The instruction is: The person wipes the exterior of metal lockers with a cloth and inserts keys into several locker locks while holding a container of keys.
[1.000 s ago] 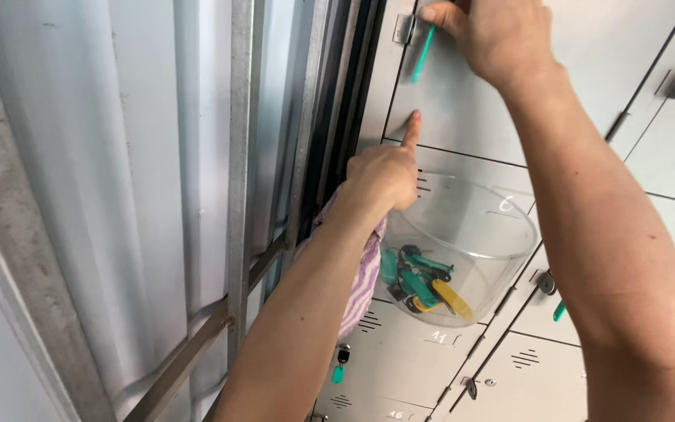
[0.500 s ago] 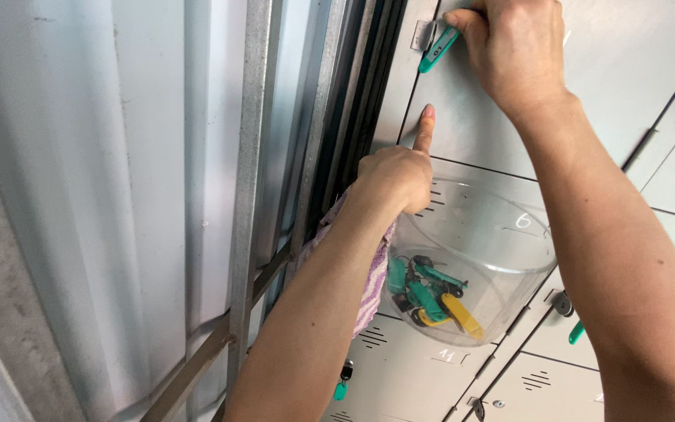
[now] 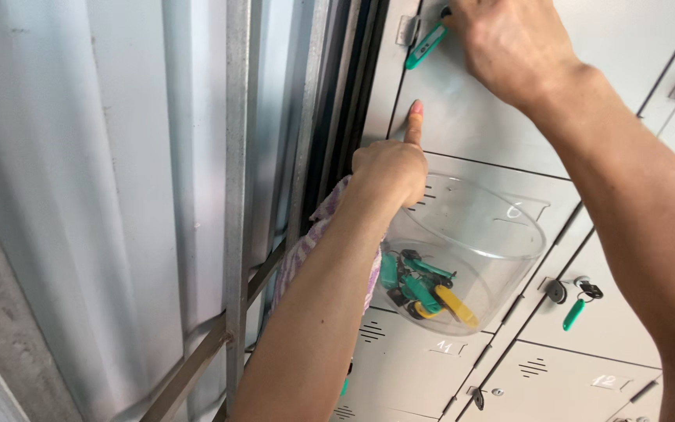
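Note:
My left hand (image 3: 391, 168) grips the rim of a clear plastic tub (image 3: 478, 250) and a purple-patterned cloth (image 3: 314, 234), with its index finger pressed up against a grey locker door (image 3: 494, 133). In the tub lie several keys with green tags and one yellow tag (image 3: 456, 306). My right hand (image 3: 509, 43) is up at the top of that door, fingers closed at its lock, where a key with a green tag (image 3: 425, 47) hangs. Whether the fingers hold the key itself is hidden.
Grey metal lockers (image 3: 572, 359) fill the right side; one lower door has a key with a green tag (image 3: 574, 312) in its lock. On the left stands a corrugated metal wall (image 3: 103, 195) with a steel post and diagonal brace (image 3: 236, 234).
The view has drifted, so both hands and the tub sit lower and further right in frame. My hands keep the same hold; the green tag at the top lock hangs at a slightly different angle.

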